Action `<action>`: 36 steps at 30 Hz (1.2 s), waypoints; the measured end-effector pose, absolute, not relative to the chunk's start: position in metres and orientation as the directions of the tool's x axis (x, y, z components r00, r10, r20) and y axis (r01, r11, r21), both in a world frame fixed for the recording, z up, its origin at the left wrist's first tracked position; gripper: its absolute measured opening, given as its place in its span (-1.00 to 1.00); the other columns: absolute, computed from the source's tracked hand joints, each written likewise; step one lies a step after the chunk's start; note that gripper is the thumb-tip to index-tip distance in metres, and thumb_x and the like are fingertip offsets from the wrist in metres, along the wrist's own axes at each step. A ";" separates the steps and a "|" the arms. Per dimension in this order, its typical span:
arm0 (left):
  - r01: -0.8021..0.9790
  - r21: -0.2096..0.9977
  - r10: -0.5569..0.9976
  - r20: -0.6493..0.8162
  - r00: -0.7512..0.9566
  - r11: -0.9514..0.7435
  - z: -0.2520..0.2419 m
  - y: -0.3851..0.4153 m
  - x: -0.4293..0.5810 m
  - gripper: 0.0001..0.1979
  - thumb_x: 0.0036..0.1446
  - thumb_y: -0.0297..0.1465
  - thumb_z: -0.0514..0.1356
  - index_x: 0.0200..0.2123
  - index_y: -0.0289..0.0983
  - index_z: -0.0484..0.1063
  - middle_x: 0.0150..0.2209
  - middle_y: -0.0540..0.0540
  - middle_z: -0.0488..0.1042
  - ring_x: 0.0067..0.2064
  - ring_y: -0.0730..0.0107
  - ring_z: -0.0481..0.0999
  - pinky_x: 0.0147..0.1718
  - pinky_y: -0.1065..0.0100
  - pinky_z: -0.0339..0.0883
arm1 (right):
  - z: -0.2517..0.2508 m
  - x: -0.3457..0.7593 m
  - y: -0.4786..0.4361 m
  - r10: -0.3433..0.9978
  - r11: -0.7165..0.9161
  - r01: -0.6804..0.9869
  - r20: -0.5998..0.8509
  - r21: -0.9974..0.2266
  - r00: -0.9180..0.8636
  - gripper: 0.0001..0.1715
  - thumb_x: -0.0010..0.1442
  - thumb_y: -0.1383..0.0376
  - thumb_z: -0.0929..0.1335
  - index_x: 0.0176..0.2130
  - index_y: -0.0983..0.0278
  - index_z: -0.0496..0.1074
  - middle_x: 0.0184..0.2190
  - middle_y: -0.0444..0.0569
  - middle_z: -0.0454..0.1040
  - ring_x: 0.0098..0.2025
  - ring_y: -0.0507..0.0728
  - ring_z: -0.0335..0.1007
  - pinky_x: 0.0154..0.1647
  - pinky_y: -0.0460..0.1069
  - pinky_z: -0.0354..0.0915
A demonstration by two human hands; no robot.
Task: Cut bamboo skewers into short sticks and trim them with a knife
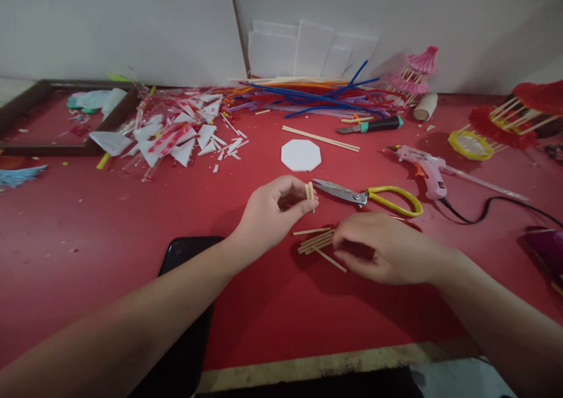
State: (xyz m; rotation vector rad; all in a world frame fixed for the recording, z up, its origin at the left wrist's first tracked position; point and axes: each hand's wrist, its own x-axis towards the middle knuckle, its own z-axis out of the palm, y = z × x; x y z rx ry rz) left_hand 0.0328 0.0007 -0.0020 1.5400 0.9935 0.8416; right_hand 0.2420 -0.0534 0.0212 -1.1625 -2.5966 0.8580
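Note:
My left hand (275, 213) pinches a few short wooden sticks (310, 195) upright between thumb and fingers. Below it on the red table lies a small pile of similar cut sticks (317, 242). My right hand (380, 248) is at the right end of this pile, its fingers curled with a gap to the thumb; whether a stick is between its fingertips is hidden. Scissors (360, 196) with yellow handles lie just beyond both hands. A white octagonal piece (301, 155) rests flat behind my left hand, with two long sticks (321, 138) past it.
A pink glue gun (428, 169) with its cord lies at right, near red and pink stick models (519, 114). A cutter knife (372, 125) and a heap of pipe cleaners (308, 96) are at the back. Paper scraps (176, 131) spread left; a black phone (189, 316) is under my left forearm.

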 end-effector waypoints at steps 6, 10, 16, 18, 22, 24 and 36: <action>0.335 0.910 0.886 0.069 0.458 -0.244 -0.003 -0.002 0.033 -0.94 0.11 -0.39 0.24 -0.38 -0.26 0.44 -0.35 -0.02 0.55 -0.29 0.41 0.53 -0.27 0.44 0.38 | 0.017 0.241 -0.052 0.764 0.525 0.684 -0.075 -0.506 -0.641 -0.76 0.18 0.12 0.36 -0.27 0.25 0.42 -0.33 -0.07 0.46 -0.29 0.08 0.35 -0.28 -0.03 0.17; 0.374 0.893 0.887 0.057 0.457 -0.250 -0.004 -0.001 0.033 -0.94 0.10 -0.40 0.25 -0.38 -0.26 0.44 -0.36 -0.01 0.55 -0.31 0.43 0.53 -0.28 0.45 0.38 | 0.015 0.236 -0.055 0.708 0.573 0.647 -0.094 -0.502 -0.700 -0.84 0.19 0.21 0.35 -0.26 0.26 0.42 -0.25 -0.03 0.43 -0.26 0.07 0.33 -0.28 -0.04 0.20; 0.387 0.884 0.885 0.060 0.461 -0.262 -0.003 0.000 0.033 -0.93 0.09 -0.40 0.25 -0.40 -0.25 0.42 -0.37 0.00 0.56 -0.31 0.41 0.53 -0.29 0.44 0.38 | 0.014 0.233 -0.058 0.665 0.603 0.601 -0.085 -0.524 -0.742 -0.91 0.18 0.39 0.30 -0.31 0.27 0.42 -0.29 -0.05 0.41 -0.32 0.03 0.30 -0.32 -0.07 0.19; 0.394 0.880 0.885 0.059 0.461 -0.264 -0.003 0.000 0.033 -0.93 0.09 -0.41 0.25 -0.41 -0.25 0.42 -0.37 0.00 0.56 -0.32 0.42 0.53 -0.28 0.44 0.37 | 0.015 0.234 -0.057 0.657 0.607 0.599 -0.095 -0.522 -0.748 -0.90 0.17 0.41 0.30 -0.32 0.27 0.42 -0.30 -0.06 0.42 -0.33 0.03 0.29 -0.33 -0.07 0.19; 0.396 0.883 0.886 0.046 0.462 -0.252 -0.003 0.000 0.033 -0.93 0.09 -0.40 0.24 -0.41 -0.25 0.41 -0.37 -0.01 0.55 -0.32 0.40 0.53 -0.26 0.41 0.38 | 0.015 0.235 -0.057 0.647 0.609 0.594 -0.104 -0.525 -0.756 -0.90 0.16 0.41 0.30 -0.33 0.26 0.42 -0.32 -0.08 0.42 -0.33 0.04 0.29 -0.34 -0.07 0.17; 0.391 0.886 0.883 0.042 0.467 -0.248 -0.004 0.000 0.033 -0.94 0.10 -0.40 0.23 -0.39 -0.25 0.42 -0.36 -0.02 0.56 -0.31 0.39 0.53 -0.26 0.40 0.38 | 0.013 0.235 -0.057 0.657 0.606 0.602 -0.101 -0.520 -0.747 -0.91 0.18 0.40 0.30 -0.32 0.26 0.41 -0.32 -0.07 0.43 -0.32 0.04 0.30 -0.32 -0.06 0.18; 0.438 0.848 0.877 0.062 0.476 -0.298 -0.004 0.000 0.033 -0.91 0.10 -0.39 0.24 -0.43 -0.25 0.41 -0.41 0.01 0.54 -0.36 0.43 0.50 -0.32 0.45 0.33 | 0.021 0.281 -0.039 0.907 0.417 0.853 0.081 -0.313 -0.413 -0.88 0.16 0.30 0.29 -0.24 0.23 0.37 -0.28 -0.02 0.46 -0.28 0.11 0.36 -0.26 0.00 0.23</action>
